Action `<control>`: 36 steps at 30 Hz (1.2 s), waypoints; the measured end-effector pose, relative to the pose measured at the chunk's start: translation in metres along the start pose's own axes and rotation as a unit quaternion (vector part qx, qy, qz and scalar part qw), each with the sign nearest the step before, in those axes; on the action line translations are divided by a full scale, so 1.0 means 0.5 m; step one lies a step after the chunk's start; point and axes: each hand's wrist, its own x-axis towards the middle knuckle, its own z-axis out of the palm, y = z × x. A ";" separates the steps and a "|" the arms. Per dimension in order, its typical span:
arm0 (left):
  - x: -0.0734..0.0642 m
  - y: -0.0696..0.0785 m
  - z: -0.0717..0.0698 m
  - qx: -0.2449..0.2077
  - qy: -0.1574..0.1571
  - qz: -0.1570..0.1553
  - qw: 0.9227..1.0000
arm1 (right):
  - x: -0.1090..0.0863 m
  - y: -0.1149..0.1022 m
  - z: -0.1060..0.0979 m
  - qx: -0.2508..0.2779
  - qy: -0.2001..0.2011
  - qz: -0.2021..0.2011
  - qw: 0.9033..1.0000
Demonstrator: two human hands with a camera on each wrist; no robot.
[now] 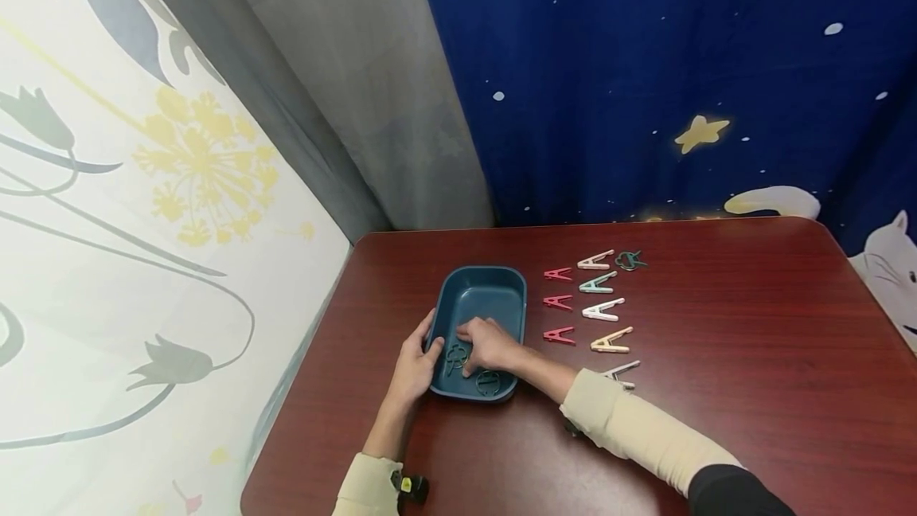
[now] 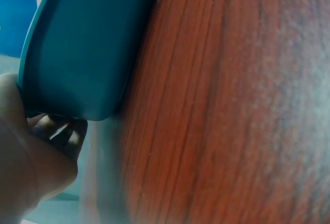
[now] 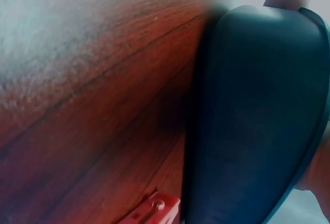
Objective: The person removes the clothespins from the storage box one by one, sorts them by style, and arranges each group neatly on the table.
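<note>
A blue plastic tray (image 1: 493, 277) stands on the table. My left hand (image 1: 411, 365) grips its left side, the thumb over the rim and the fingers outside the wall; the left wrist view shows this hand (image 2: 36, 152) at the tray wall (image 2: 87, 48). Inside the tray lie a dark green openwork clip (image 1: 456, 357) and a round green clip (image 1: 489, 382). My right hand (image 1: 493, 345) reaches into the tray, thumb and forefinger apart beside the openwork clip. In the right wrist view the tray wall (image 3: 252, 115) hides most of this hand.
Right of the tray, red clothespins (image 1: 558, 302) form one column. Beside them runs a column of pale and green clothespins (image 1: 603, 310), the nearest partly behind my right sleeve (image 1: 637, 424). Another dark green clip (image 1: 630, 260) lies at the back of the wooden table (image 1: 752, 325).
</note>
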 end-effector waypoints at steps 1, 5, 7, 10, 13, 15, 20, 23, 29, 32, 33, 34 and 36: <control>0.000 -0.001 0.000 -0.001 0.000 0.000 1.000 | -0.001 -0.001 0.001 -0.010 -0.001 0.000 1.000; 0.001 -0.001 0.001 -0.005 0.003 -0.002 1.000 | -0.004 -0.006 0.006 -0.042 0.002 0.000 0.999; 0.000 -0.001 0.001 -0.007 0.004 -0.002 1.000 | -0.005 -0.010 0.007 -0.057 0.009 -0.006 0.998; -0.001 0.000 0.000 -0.003 0.005 -0.001 1.000 | -0.005 -0.013 0.009 -0.070 0.019 -0.010 0.997; -0.002 0.002 -0.001 0.001 0.008 -0.001 1.000 | -0.005 -0.014 0.010 -0.071 0.027 -0.009 0.997; -0.003 0.003 -0.001 0.004 0.010 -0.002 1.000 | -0.005 -0.014 0.011 -0.070 0.030 -0.008 0.997; -0.004 0.006 0.000 0.004 0.009 -0.001 1.000 | -0.004 -0.011 0.012 -0.058 0.037 -0.008 0.998; -0.004 0.007 0.000 0.003 0.007 -0.002 1.000 | -0.004 -0.007 0.013 -0.045 0.044 -0.008 0.998; -0.005 0.008 0.001 0.001 0.006 -0.003 1.000 | -0.005 -0.004 0.012 -0.020 0.053 -0.016 0.998; -0.005 0.008 0.000 0.002 0.006 -0.001 1.000 | -0.004 -0.003 0.013 -0.023 0.062 -0.021 0.998; -0.005 0.008 0.000 0.002 0.006 -0.001 1.000 | -0.003 -0.003 0.013 -0.026 0.068 -0.022 0.997; -0.005 0.008 0.000 0.002 0.005 0.000 1.000 | -0.002 -0.002 0.014 -0.029 0.074 -0.024 0.997; -0.005 0.008 0.000 0.002 0.005 0.001 1.000 | 0.000 -0.001 0.017 -0.036 0.088 -0.027 0.995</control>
